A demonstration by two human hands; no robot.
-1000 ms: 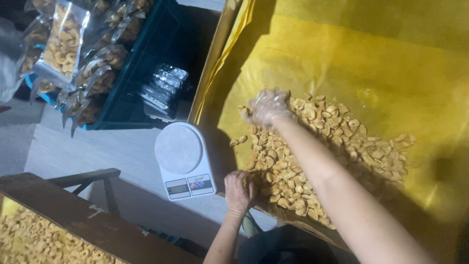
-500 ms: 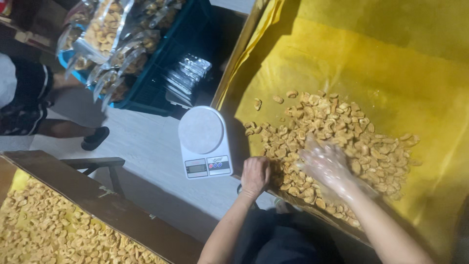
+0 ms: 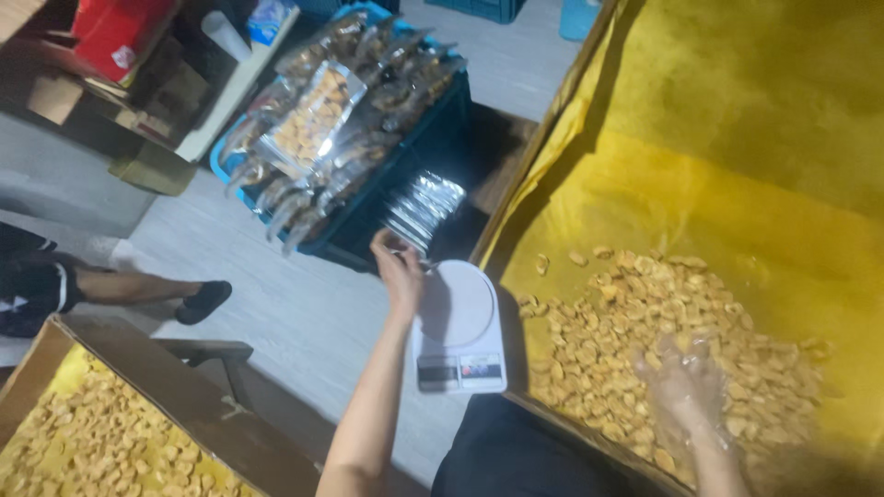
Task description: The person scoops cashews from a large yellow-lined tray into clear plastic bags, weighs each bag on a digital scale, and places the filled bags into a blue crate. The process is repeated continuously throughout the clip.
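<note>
Right hand, gloved in clear plastic, lies open on pale golden, curled snack pieces; left hand looks pinched.

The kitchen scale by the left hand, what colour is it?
White, with a round platform; the scale shows clearly in the head view, the only view.
</note>
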